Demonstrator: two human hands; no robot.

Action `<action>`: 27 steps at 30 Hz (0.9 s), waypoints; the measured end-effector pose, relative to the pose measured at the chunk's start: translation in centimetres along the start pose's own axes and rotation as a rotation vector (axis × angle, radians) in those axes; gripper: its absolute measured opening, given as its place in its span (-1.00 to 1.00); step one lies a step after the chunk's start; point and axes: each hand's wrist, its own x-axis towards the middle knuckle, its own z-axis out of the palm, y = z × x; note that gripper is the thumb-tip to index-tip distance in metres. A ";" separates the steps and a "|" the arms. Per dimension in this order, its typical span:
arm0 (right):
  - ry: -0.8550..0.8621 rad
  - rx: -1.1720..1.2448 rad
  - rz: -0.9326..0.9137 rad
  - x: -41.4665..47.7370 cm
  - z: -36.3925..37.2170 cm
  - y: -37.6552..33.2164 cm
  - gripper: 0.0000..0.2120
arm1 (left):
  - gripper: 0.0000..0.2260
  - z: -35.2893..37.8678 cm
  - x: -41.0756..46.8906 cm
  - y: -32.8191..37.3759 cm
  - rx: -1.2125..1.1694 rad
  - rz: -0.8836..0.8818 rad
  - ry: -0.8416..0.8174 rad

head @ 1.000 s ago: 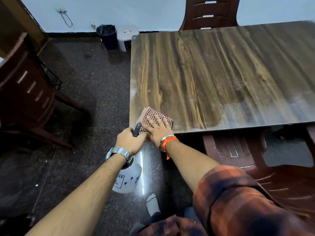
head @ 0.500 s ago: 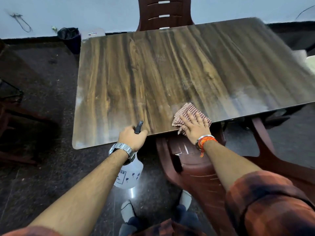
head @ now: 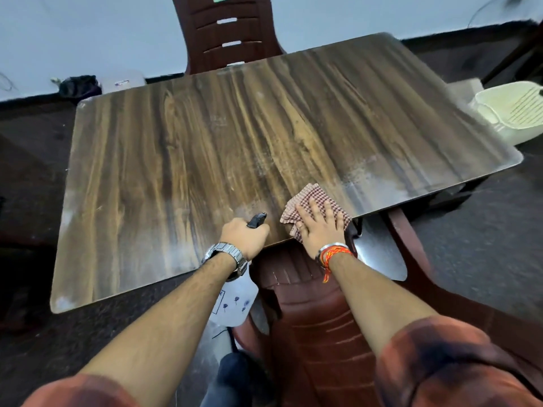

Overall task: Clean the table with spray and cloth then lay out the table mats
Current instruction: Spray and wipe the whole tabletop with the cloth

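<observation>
A wood-grain table (head: 205,160) fills the middle of the view. My right hand (head: 318,227) presses flat, fingers straight, on a red-and-white checked cloth (head: 311,195) at the table's near edge. Just left of it, my left hand (head: 245,236) grips the black head of a white spray bottle (head: 232,304). The bottle's body hangs below the table edge, partly hidden by my wrist. A dull, streaky film covers the tabletop right of the cloth. No table mats are in view.
A brown plastic chair (head: 317,318) stands pushed under the near edge, below my right arm. Another brown chair (head: 229,33) stands at the far side. A cream plastic basket (head: 511,110) sits on the floor at right; a dark bin (head: 79,85) by the back wall.
My right hand has slid the cloth to the right along the near edge of the table. My left hand with the bottle moved right as well, and my view shifted right.
</observation>
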 end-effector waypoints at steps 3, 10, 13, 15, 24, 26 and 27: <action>0.010 0.005 0.024 0.4 0.3 0.0 -0.52 | -0.71 0.3 1.3 1.1 0.056 0.012 -0.015; 0.087 0.018 0.199 3.2 1.5 -4.6 -0.49 | -0.74 -2.3 4.6 -0.1 0.127 0.018 -0.001; 0.110 -0.023 0.026 3.9 2.5 -9.5 -0.49 | -0.68 -4.6 6.6 -0.7 0.137 0.020 0.012; 0.055 -0.061 -0.232 3.9 3.6 -13.6 -0.44 | -0.68 -6.2 8.0 -1.2 0.126 0.033 0.009; 0.210 -0.089 0.295 13.9 1.4 -10.6 -0.48 | -0.79 -14.0 15.2 -3.2 0.059 0.079 -0.040; 0.218 0.105 0.659 15.3 0.6 -12.2 -0.48 | -0.83 -15.7 16.3 -3.7 0.026 0.076 -0.022; 0.208 0.147 0.704 16.0 0.8 -14.0 -0.48 | -0.83 -16.5 16.8 -4.0 0.018 0.077 -0.012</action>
